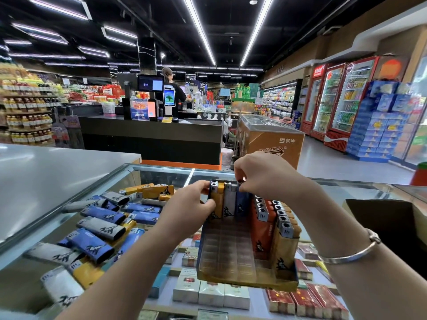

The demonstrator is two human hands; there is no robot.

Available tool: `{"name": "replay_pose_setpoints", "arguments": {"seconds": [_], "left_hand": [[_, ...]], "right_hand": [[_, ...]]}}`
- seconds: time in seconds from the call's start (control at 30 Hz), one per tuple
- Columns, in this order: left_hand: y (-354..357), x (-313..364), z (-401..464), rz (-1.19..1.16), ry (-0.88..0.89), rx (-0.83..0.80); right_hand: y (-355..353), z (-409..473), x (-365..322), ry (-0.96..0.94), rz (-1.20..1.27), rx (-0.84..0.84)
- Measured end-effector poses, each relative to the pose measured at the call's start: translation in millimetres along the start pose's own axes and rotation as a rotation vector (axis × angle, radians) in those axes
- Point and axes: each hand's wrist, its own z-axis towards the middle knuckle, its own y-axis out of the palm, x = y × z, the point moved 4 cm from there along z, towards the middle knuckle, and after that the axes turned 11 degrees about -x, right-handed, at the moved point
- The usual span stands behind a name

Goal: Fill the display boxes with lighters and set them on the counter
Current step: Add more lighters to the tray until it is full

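The left hand (pixel 194 204) grasps a yellow lighter (pixel 217 202) standing upright at the far left of the display box (pixel 245 248), thumb on its near face and fingers curled round its metal head; the right hand (pixel 261 174) comes from above, fingertips pinching the top of a blue lighter (pixel 241 205) in the same back row, with a grey lighter (pixel 229 199) upright between the two; all three have their long axes vertical, metal caps up. Along the box's right side stands a column of orange and yellow lighters (pixel 275 225), also caps up; the rest of its slotted tray shows bare. The box sits on the glass counter (pixel 346 192), its long side running away from the person. To the left a heap of loose lighters (pixel 101 227) lies flat, pointing various ways; cigarette packs (pixel 210 292) show under the glass; a bracelet (pixel 353 255) circles the right wrist.
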Motion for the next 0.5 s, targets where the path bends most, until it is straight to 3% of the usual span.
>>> {"name": "replay_pose_setpoints", "arguments": {"seconds": [0.5], "left_hand": [[0.7,0.4,-1.0,-0.021,-0.006,-0.028]], "right_hand": [[-1.0,0.1,6.2,-0.009,0.193,-0.078]]}}
